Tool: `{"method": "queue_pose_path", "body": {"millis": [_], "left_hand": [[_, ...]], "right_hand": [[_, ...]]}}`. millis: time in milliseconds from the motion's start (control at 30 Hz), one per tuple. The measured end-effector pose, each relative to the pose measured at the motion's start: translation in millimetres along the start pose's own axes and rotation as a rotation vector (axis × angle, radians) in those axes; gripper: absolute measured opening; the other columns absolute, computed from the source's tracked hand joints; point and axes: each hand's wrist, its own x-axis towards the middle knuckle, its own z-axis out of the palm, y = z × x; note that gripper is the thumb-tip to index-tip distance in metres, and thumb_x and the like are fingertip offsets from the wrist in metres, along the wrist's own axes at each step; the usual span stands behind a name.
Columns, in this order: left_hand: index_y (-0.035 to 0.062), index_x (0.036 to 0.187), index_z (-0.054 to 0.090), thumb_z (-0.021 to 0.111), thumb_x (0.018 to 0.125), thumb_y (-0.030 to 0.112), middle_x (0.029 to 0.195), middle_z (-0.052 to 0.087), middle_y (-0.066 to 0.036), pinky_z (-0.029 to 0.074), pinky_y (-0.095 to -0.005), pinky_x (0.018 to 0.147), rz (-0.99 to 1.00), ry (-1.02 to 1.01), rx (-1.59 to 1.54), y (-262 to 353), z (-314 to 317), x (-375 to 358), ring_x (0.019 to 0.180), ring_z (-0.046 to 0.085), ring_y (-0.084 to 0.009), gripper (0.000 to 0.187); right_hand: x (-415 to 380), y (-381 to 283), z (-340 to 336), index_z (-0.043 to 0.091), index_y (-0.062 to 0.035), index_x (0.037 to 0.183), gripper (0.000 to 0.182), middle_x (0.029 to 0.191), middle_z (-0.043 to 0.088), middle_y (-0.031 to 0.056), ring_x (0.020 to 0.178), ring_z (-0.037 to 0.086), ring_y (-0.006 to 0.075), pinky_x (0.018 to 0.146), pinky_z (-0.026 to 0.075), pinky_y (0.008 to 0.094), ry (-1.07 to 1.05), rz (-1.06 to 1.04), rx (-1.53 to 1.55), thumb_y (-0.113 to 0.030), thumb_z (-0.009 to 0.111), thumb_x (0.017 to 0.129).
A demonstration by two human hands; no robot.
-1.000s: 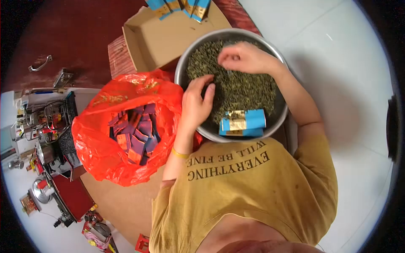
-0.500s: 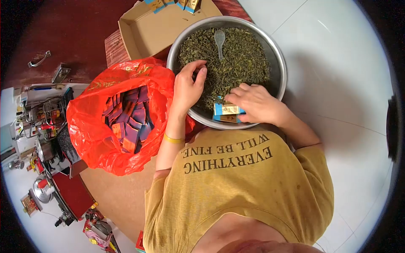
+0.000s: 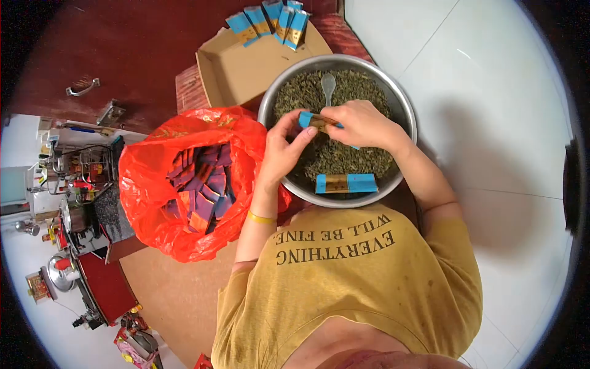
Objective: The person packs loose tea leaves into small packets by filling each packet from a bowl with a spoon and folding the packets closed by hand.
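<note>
A blue and gold packet [image 3: 305, 119] is held over the steel bowl [image 3: 268, 101] between my two hands. My left hand [image 3: 284, 147] pinches its left end with the thumb and fingers. On its right end, my right hand [image 3: 364, 125] has its fingers closed. Dried leaves [image 3: 350, 161] fill the bowl, and a clear spoon [image 3: 329, 86] lies on them near the far side. Another blue and gold packet [image 3: 337, 183] lies flat along the near inner edge of the bowl.
A red plastic bag [image 3: 147, 203] of purple and orange packets [image 3: 212, 184] stands left of the bowl. Behind is a cardboard box [image 3: 227, 77] with several blue and gold packets [image 3: 257, 21] at its far edge. A dark red cabinet [image 3: 123, 49] stands at upper left.
Both hands have moved away from the near edge of the bowl to its middle, with a packet now raised between them. The view has shifted, showing more of the packets at the box.
</note>
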Motion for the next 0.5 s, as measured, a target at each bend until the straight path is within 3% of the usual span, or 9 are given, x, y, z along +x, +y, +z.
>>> {"method": "queue_pose_path", "body": {"millis": [100, 167, 200, 233, 300, 333, 500], "left_hand": [[-0.0011, 0.104, 0.063, 0.063, 0.094, 0.01, 0.082, 0.066, -0.001, 0.049, -0.022, 0.065, 0.017, 0.084, -0.023, 1, -2, 2, 0.07, 0.06, -0.0084, 0.015], [0.0011, 0.101, 0.06, 0.059, 0.096, 0.008, 0.08, 0.066, -0.002, 0.047, -0.0223, 0.061, -0.052, 0.204, -0.196, -1, -6, 1, 0.067, 0.063, -0.01, 0.008], [0.0029, 0.101, 0.055, 0.055, 0.099, 0.011, 0.077, 0.065, -0.003, 0.046, -0.0227, 0.057, -0.026, 0.222, -0.269, -2, -6, 1, 0.064, 0.063, -0.0109, 0.008], [0.0029, 0.101, 0.055, 0.055, 0.099, 0.011, 0.077, 0.065, -0.003, 0.046, -0.0227, 0.057, -0.016, 0.23, -0.266, -3, -6, 1, 0.064, 0.063, -0.0109, 0.008], [0.0041, 0.102, 0.053, 0.051, 0.101, 0.014, 0.076, 0.065, -0.005, 0.046, -0.0226, 0.057, -0.025, 0.245, -0.355, -3, -7, 2, 0.063, 0.063, -0.0115, 0.01], [0.0047, 0.102, 0.052, 0.047, 0.103, 0.017, 0.078, 0.067, -0.008, 0.046, -0.0233, 0.057, -0.054, 0.248, -0.344, 2, -6, 3, 0.061, 0.063, -0.0133, 0.013], [0.0048, 0.104, 0.052, 0.046, 0.103, 0.021, 0.083, 0.069, -0.012, 0.047, -0.0247, 0.057, -0.153, 0.184, -0.414, 8, -12, 5, 0.059, 0.064, -0.0165, 0.017]], "right_hand": [[19, 11, -17, 0.066, -0.0102, 0.091, 0.02, 0.077, 0.067, 0.0162, 0.077, 0.065, 0.0376, 0.067, 0.05, 0.0489, -0.035, -0.058, -0.028, -0.028, 0.062, 0.083], [29, 29, -30, 0.068, -0.0107, 0.1, 0.029, 0.079, 0.067, 0.0149, 0.076, 0.066, 0.0331, 0.069, 0.051, 0.0455, -0.014, -0.066, 0.173, -0.032, 0.067, 0.08], [36, 45, -32, 0.067, -0.0073, 0.108, 0.034, 0.081, 0.068, 0.0091, 0.073, 0.067, 0.0216, 0.065, 0.053, 0.0364, -0.024, -0.142, 0.267, -0.031, 0.071, 0.083], [36, 50, -34, 0.067, -0.0073, 0.108, 0.034, 0.081, 0.068, 0.0091, 0.073, 0.067, 0.0216, 0.065, 0.053, 0.0364, -0.024, -0.154, 0.262, -0.031, 0.071, 0.083], [32, 59, -39, 0.064, -0.0033, 0.109, 0.032, 0.086, 0.068, 0.0027, 0.072, 0.065, 0.0118, 0.062, 0.052, 0.0265, -0.141, 0.063, 0.832, -0.027, 0.07, 0.089], [31, 65, -32, 0.063, -0.0027, 0.111, 0.03, 0.089, 0.067, 0.0005, 0.074, 0.065, 0.0075, 0.062, 0.051, 0.0201, -0.162, 0.009, 1.0, -0.025, 0.068, 0.092], [30, 61, -20, 0.062, -0.0028, 0.111, 0.042, 0.093, 0.071, 0.0091, 0.074, 0.068, 0.0131, 0.063, 0.054, 0.0241, -0.216, -0.018, 1.203, -0.04, 0.066, 0.092]]}}
